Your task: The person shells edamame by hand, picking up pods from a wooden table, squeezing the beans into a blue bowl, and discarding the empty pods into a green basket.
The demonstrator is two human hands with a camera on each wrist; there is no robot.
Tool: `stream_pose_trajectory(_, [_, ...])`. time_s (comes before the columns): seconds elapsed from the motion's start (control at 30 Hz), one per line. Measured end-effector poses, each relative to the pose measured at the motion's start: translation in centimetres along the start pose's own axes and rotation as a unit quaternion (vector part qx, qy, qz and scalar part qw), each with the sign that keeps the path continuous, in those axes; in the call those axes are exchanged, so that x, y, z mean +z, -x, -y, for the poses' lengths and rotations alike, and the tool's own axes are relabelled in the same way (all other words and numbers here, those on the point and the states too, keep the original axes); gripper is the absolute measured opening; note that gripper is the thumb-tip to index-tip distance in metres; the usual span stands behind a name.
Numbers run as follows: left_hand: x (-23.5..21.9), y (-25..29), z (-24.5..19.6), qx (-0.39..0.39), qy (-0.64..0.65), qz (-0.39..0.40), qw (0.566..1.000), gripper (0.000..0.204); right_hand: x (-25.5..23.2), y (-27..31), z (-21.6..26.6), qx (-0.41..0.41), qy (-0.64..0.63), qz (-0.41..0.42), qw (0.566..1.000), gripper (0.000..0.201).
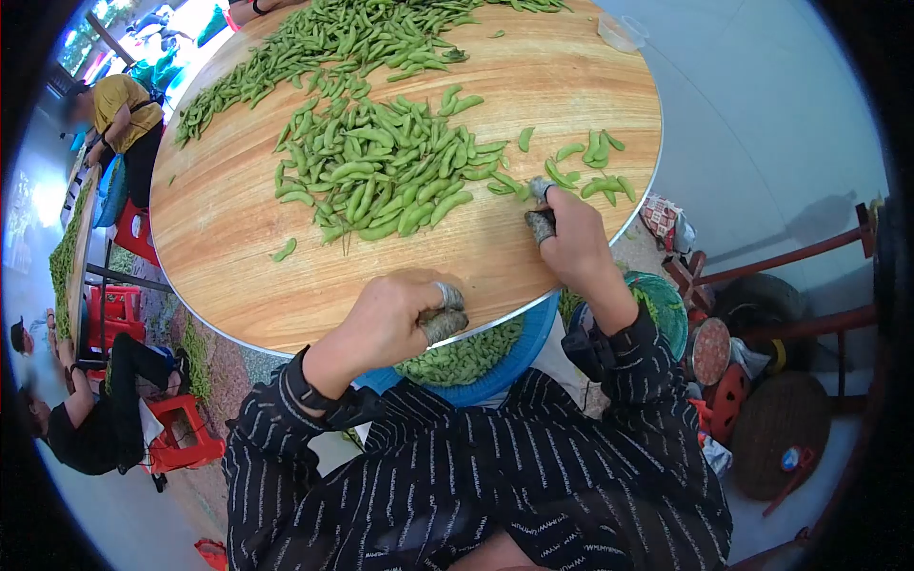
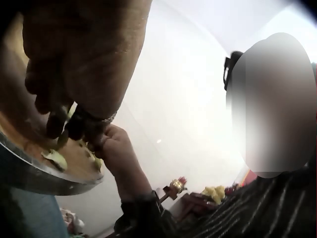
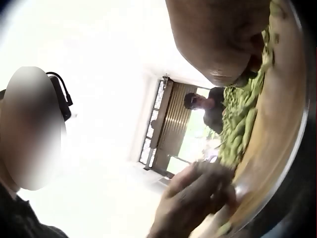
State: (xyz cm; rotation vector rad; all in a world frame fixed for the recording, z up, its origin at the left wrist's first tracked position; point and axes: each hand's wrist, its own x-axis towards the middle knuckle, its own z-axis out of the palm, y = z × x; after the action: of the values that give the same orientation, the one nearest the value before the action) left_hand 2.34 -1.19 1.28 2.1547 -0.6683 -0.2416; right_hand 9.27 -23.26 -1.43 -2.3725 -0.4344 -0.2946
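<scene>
Green soybean pods (image 1: 371, 167) lie in a loose pile on the round wooden table (image 1: 238, 295). My left hand (image 1: 381, 314) is over the near table edge, with its grey-wrapped thumb and finger drawn close together; I cannot tell whether they pinch anything. To the right, my right hand (image 1: 581, 238) reaches over the tabletop. Its wrapped index fingertip is right at a single pod (image 1: 511, 184), while the wrapped thumb stands apart. In the left wrist view, dark fingers and green bits overlap under the left hand (image 2: 84, 59). Below the table edge, a blue basin (image 1: 547, 328) holds pale green pieces.
A larger pod heap (image 1: 324, 43) covers the far side of the table. Several pods (image 1: 600, 152) are scattered at right, below a clear plastic box (image 1: 621, 33). A green basket (image 1: 666, 319) stands on the floor at right. People sit at another table on the left, near red stools (image 1: 181, 433).
</scene>
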Motion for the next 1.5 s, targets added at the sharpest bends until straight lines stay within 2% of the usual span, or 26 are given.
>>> stream_pose_trajectory(0.07, [-0.2, 0.0, -0.6, 0.075, -0.092, -0.042, 0.992, 0.014, -0.2, -0.3, 0.3, 0.022, -0.004, 0.015, 1.000, 0.012])
stream_pose_trajectory(0.13, [-0.3, -1.4, -0.3, 0.060, -0.168, -0.086, 0.980, 0.014, 0.0, -0.5, 0.7, -0.026, -0.056, 0.022, 0.998, 0.012])
stream_pose_trajectory(0.27, [-0.3, -6.7, 1.9, 0.058, -0.328, -0.185, 0.925, 0.014, 0.9, 0.5, 1.1, -0.028, -0.133, 0.036, 0.990, 0.016])
stream_pose_trajectory(0.37, [-0.7, -8.9, 2.7, 0.022, -0.387, -0.094, 0.917, 0.010, 2.0, 1.8, 0.8, 0.004, -0.209, 0.036, 0.977, 0.019])
stream_pose_trajectory(0.47, [-1.0, -9.5, 1.8, 0.002, -0.384, -0.053, 0.922, 0.003, 2.6, 2.9, 0.9, 0.024, -0.292, 0.030, 0.956, 0.027])
stream_pose_trajectory(0.57, [-1.2, -8.6, 1.4, -0.034, -0.341, -0.097, 0.934, 0.004, 2.3, 3.2, 2.1, 0.086, -0.392, 0.055, 0.914, 0.033])
stream_pose_trajectory(0.6, [-1.3, -8.0, 1.5, -0.033, -0.342, -0.097, 0.934, 0.004, 2.0, 3.1, 2.8, 0.120, -0.489, 0.097, 0.859, 0.035])
stream_pose_trajectory(0.63, [-1.4, -7.3, 1.7, -0.045, -0.161, -0.146, 0.975, 0.005, 1.7, 3.1, 3.3, 0.153, -0.578, 0.140, 0.789, 0.038])
stream_pose_trajectory(0.67, [-1.4, -6.4, 1.8, -0.055, 0.027, -0.193, 0.979, 0.007, 1.7, 3.0, 3.8, 0.152, -0.579, 0.142, 0.788, 0.038])
stream_pose_trajectory(0.7, [-1.4, -5.5, 1.4, -0.039, 0.132, -0.187, 0.973, 0.014, 1.6, 2.7, 4.2, 0.174, -0.629, 0.189, 0.734, 0.034])
stream_pose_trajectory(0.73, [-1.0, -4.6, 0.9, -0.040, 0.129, -0.191, 0.972, 0.014, 1.6, 2.5, 4.5, 0.194, -0.672, 0.234, 0.675, 0.031])
stream_pose_trajectory(0.8, [-0.1, -3.2, 0.1, 0.019, 0.225, -0.239, 0.945, 0.016, 2.6, 2.3, 4.1, 0.169, -0.658, 0.241, 0.694, 0.027])
stream_pose_trajectory(0.87, [0.0, -1.7, -0.4, 0.008, 0.229, -0.230, 0.946, 0.016, 2.8, 2.4, 4.4, 0.145, -0.641, 0.250, 0.711, 0.023])
stream_pose_trajectory(0.93, [-0.1, -0.3, -0.6, -0.012, 0.242, -0.202, 0.949, 0.017, 2.2, 2.5, 5.5, 0.023, -0.471, 0.148, 0.869, 0.011])
stream_pose_trajectory(0.97, [-0.1, 0.3, 0.0, -0.029, 0.215, -0.190, 0.958, 0.021, 1.6, 2.5, 5.7, 0.022, -0.470, 0.152, 0.869, 0.011])
stream_pose_trajectory(1.0, [-0.5, 0.6, -0.8, -0.029, 0.214, -0.194, 0.957, 0.021, 0.9, 2.4, 5.8, -0.039, -0.348, 0.144, 0.926, 0.010])
stream_pose_trajectory(1.03, [-1.2, 0.9, -2.1, -0.064, 0.107, -0.144, 0.982, 0.024, 0.4, 2.3, 5.9, -0.100, -0.219, 0.132, 0.962, 0.010])
stream_pose_trajectory(1.1, [-1.6, 1.2, -3.5, -0.117, -0.092, -0.053, 0.987, 0.030, -0.2, 2.2, 6.4, -0.143, -0.172, 0.139, 0.965, 0.011])
stream_pose_trajectory(1.13, [-1.5, 1.1, -3.8, -0.121, -0.088, -0.056, 0.987, 0.030, -0.3, 2.3, 6.6, -0.185, -0.123, 0.140, 0.965, 0.012])
stream_pose_trajectory(1.2, [-1.1, 1.1, -4.1, -0.110, -0.228, 0.003, 0.967, 0.027, 0.1, 2.8, 6.5, -0.184, -0.125, 0.118, 0.968, 0.013])
stream_pose_trajectory(1.27, [-0.5, 1.6, -3.6, -0.099, -0.205, -0.033, 0.973, 0.026, -0.1, 3.2, 6.5, -0.183, -0.126, 0.089, 0.971, 0.014])
stream_pose_trajectory(1.3, [0.0, 1.9, -3.2, -0.110, -0.147, -0.082, 0.980, 0.027, -0.5, 3.6, 6.7, -0.076, -0.265, 0.109, 0.955, 0.014])
stream_pose_trajectory(1.33, [0.5, 2.2, -2.8, -0.119, -0.087, -0.131, 0.980, 0.028, -0.7, 3.9, 6.7, 0.035, -0.395, 0.126, 0.909, 0.015])
stream_pose_trajectory(1.37, [1.1, 2.4, -2.6, -0.121, -0.086, -0.131, 0.980, 0.028, -0.8, 4.1, 6.5, 0.036, -0.394, 0.128, 0.909, 0.015])
stream_pose_trajectory(1.43, [2.4, 2.7, -2.2, -0.087, -0.078, -0.179, 0.977, 0.028, -0.8, 4.7, 6.0, 0.186, -0.545, 0.300, 0.761, 0.016])
stream_pose_trajectory(1.5, [2.9, 2.8, -2.0, -0.060, -0.113, -0.186, 0.974, 0.028, -0.2, 5.2, 6.6, 0.185, -0.558, 0.274, 0.761, 0.014])
